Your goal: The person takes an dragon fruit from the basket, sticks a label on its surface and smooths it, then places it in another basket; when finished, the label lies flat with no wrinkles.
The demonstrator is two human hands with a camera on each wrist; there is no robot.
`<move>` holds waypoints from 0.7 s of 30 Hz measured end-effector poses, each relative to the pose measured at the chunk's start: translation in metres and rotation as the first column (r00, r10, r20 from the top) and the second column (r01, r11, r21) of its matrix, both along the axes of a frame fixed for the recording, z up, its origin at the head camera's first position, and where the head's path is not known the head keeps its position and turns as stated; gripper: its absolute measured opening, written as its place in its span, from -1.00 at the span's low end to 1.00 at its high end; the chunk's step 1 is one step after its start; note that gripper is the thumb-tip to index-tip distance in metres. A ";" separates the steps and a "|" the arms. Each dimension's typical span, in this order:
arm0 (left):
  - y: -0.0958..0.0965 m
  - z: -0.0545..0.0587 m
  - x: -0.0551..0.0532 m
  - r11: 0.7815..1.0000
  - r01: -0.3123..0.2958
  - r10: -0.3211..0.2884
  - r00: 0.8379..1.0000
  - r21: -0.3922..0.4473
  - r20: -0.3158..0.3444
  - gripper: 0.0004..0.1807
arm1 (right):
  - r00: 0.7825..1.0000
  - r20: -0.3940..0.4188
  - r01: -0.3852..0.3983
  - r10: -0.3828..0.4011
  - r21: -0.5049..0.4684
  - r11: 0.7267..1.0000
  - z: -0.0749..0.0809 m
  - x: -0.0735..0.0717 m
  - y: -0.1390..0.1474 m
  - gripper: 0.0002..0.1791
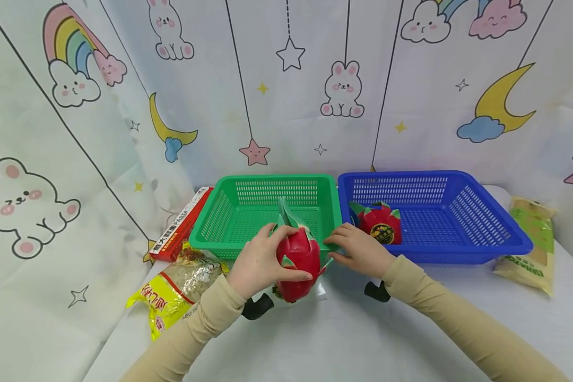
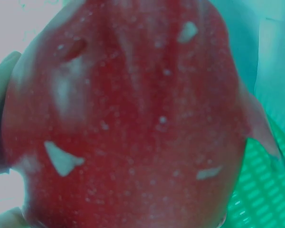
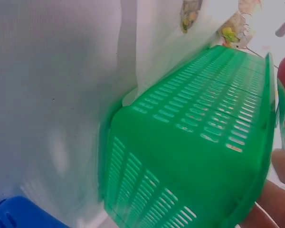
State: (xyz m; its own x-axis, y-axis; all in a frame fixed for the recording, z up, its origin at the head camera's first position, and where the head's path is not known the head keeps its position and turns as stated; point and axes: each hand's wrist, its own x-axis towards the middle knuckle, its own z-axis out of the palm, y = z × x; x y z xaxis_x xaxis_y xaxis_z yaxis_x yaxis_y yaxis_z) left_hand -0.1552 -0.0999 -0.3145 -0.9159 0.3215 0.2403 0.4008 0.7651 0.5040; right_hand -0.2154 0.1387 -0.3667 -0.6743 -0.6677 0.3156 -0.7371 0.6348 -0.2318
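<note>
My left hand [image 1: 262,261] grips a red dragon fruit [image 1: 297,260] with green-tipped scales, raised in front of the green basket [image 1: 204,245]. Its red skin [image 2: 133,123] fills most of the left wrist view, with pale flecks on it. My right hand [image 1: 358,249] pinches the rim of the green basket at its near right corner. In the right wrist view, the basket's slotted outer wall [image 3: 190,137] shows up close, with fingers [image 3: 275,204] at its rim. A second dragon fruit [image 1: 381,224] with a black-and-gold label sits at the left end of the blue basket [image 1: 458,254].
A red box [image 1: 183,223] leans left of the green basket, beside a yellow-and-clear food bag [image 1: 181,286]. Right of the blue basket lies a green-and-tan packet [image 1: 530,244]. Partly hidden behind the held fruit is a whitish packet [image 1: 321,292]. A patterned curtain [image 1: 296,138] stands behind the baskets.
</note>
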 end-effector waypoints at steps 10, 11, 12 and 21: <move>0.007 -0.003 0.020 0.998 0.068 -0.068 0.998 -0.002 0.003 -0.17 | 0.945 0.327 0.058 0.003 -0.176 0.983 0.005 0.027 0.021 -0.45; 0.007 -0.003 0.022 0.997 0.075 -0.075 0.997 -0.002 0.009 -0.17 | 0.938 0.345 0.052 0.017 -0.192 0.980 0.006 0.031 0.023 -0.41; 0.007 -0.004 0.024 0.997 0.080 -0.080 0.997 0.000 0.019 -0.18 | 0.934 0.356 0.044 0.032 -0.204 0.978 0.007 0.034 0.024 -0.36; 0.016 -0.014 0.033 0.988 0.152 -0.151 0.987 -0.008 0.058 -0.16 | 0.930 0.299 -0.146 0.214 -0.235 0.961 0.004 0.059 0.028 0.09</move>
State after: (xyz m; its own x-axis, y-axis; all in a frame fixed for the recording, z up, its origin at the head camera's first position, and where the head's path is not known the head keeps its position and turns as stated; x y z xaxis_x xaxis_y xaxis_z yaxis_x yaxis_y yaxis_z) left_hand -0.1225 -0.0835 -0.3284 -0.8684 0.4602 0.1846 0.4836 0.7038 0.5203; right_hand -0.1560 0.1664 -0.3626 -0.6363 -0.7308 0.2472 -0.6995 0.4113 -0.5844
